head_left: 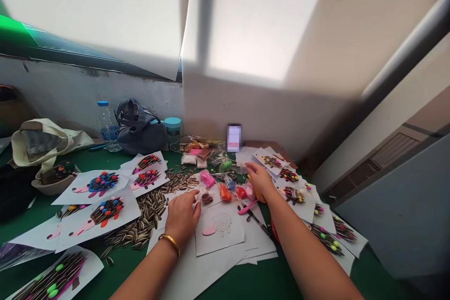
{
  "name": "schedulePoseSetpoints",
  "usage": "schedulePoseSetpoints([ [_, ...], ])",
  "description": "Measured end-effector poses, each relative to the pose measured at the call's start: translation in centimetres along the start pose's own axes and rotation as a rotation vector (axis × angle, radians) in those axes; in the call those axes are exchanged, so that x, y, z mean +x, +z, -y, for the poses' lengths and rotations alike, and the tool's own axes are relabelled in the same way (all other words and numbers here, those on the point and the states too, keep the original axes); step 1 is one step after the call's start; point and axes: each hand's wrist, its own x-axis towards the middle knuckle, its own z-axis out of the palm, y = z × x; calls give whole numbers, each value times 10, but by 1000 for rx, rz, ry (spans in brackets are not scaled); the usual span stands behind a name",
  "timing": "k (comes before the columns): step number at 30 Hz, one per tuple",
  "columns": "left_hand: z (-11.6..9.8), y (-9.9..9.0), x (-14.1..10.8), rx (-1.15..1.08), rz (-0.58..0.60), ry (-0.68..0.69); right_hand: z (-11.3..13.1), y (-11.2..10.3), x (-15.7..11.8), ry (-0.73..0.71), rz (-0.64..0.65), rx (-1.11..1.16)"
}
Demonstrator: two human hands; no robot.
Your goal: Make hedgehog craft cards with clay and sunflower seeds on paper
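Observation:
A small sheet with a hedgehog drawing (222,224) lies on larger white sheets, its snout filled with pink clay. Left of it, my left hand (183,213) has its fingertips at a clear bag of brown clay (206,198); whether they grip it is hard to make out. Beyond the sheet at the right, my right hand (259,179) reaches over the clay bags, its fingers bent and what they hold too small to tell. Between the hands are bags of orange clay (225,192), red clay (241,192) and magenta clay (207,178). A pink tool (248,207) lies near the drawing.
Sunflower seeds (149,213) are heaped at the left. Finished hedgehog pictures (101,215) lie at both sides. A phone (234,138) stands against the wall; a bottle (106,124), a dark bag (140,131) and a teal-lidded jar (173,132) stand at the back left.

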Motion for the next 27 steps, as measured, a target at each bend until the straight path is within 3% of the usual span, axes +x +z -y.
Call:
schedulePoseSetpoints([
  [6,3,2,0,2,-21,36,-8,-23,-8,78,-88,-76],
  [9,4,4,1,18,-31,49,0,-26,-14,31,-70,-117],
  [17,6,7,1,37,-82,100,39,7,-6,-284,136,-135],
  [23,8,9,0,41,-102,126,41,16,5,-293,140,-107],
  [27,9,10,-1,38,-125,144,42,9,-4,-254,48,-40],
])
